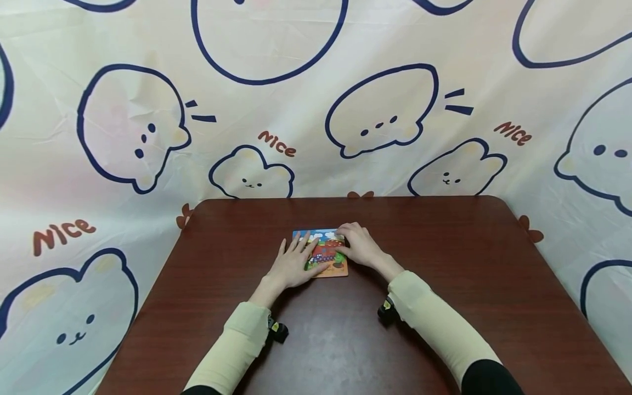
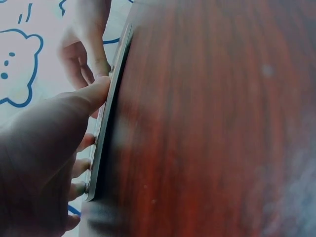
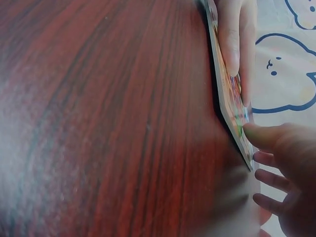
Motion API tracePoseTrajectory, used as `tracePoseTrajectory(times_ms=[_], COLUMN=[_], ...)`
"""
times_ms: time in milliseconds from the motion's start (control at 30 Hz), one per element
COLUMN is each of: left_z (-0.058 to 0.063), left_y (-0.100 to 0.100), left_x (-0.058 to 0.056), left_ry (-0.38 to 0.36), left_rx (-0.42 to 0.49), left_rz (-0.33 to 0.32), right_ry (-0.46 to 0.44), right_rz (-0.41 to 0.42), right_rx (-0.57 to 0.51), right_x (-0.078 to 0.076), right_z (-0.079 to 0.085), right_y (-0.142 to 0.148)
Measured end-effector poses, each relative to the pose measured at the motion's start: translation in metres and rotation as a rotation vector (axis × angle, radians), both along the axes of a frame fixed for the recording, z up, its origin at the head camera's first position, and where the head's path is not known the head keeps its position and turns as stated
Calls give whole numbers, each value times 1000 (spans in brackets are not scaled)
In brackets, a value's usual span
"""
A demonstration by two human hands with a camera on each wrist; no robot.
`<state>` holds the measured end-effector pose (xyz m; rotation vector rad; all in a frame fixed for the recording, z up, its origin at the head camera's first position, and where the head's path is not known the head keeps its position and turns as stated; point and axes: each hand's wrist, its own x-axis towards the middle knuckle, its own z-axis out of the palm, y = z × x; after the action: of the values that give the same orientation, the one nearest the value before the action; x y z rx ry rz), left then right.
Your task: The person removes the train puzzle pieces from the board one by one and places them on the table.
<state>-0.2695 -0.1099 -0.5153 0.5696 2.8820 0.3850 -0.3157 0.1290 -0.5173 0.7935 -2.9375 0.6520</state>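
A thin, flat board (image 1: pixel 327 251) with a bright printed picture of sky, clouds and red and green shapes lies on the table. My left hand (image 1: pixel 292 266) rests over its left side, fingers spread and thumb along the near edge. At the right side, my right hand (image 1: pixel 364 247) touches the board with thumb and fingertips, its fingers slightly bent. In the right wrist view, the right thumb (image 3: pixel 264 137) lies on the printed face close to the edge. From the left wrist view, the board (image 2: pixel 101 136) shows mostly its dark, thin side. The hands hide parts of the picture.
The dark reddish-brown wooden table (image 1: pixel 444 241) has rounded far corners. Behind it and at both sides hangs a pale cloth (image 1: pixel 306 109) printed with blue-outlined cartoon animals. A small black wrist camera (image 1: pixel 278 331) sits below the left cuff, another (image 1: pixel 387 311) below the right.
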Motion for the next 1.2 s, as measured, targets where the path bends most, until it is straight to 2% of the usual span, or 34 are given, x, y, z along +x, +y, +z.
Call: tracePoseTrajectory(times_ms=[600,900,1200], left_z=[-2,6,7], left_y=[1,1,0], left_x=[-1,-3,-4], left_ry=[3,0,-8], left_rx=[-12,-23,-26], left_rz=[9,-13,-22], right_ry=[-110,-132,-159], right_rz=[-90,-102,-115], right_rx=[-46,-62,-103], right_x=[-10,-13,-16], right_z=[3,2,-1], right_y=[-11,-11,-11])
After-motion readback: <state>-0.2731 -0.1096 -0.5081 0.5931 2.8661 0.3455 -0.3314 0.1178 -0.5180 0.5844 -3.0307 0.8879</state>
